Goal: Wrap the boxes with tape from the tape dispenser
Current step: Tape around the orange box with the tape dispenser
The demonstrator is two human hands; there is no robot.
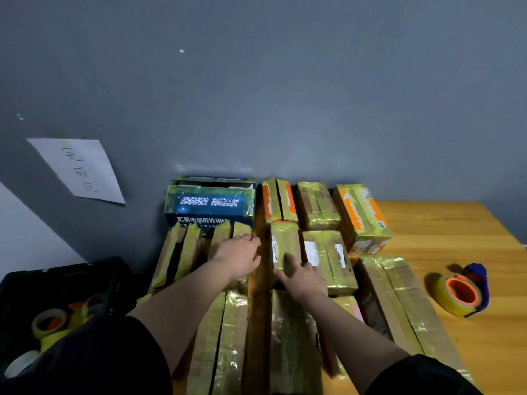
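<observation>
Both hands [239,256] on yellow-taped boxes [285,246], dispenser [463,290] w/ orange core apart.

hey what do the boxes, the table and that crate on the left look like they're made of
Boxes: brown cardboard by the look, banded in glossy yellowish tape that catches the light.
Table: wood or wood-look laminate, orange-tan with faint grain, smooth.
Crate: probably black plastic, matte with a moulded rim; too dark to be sure.
</observation>
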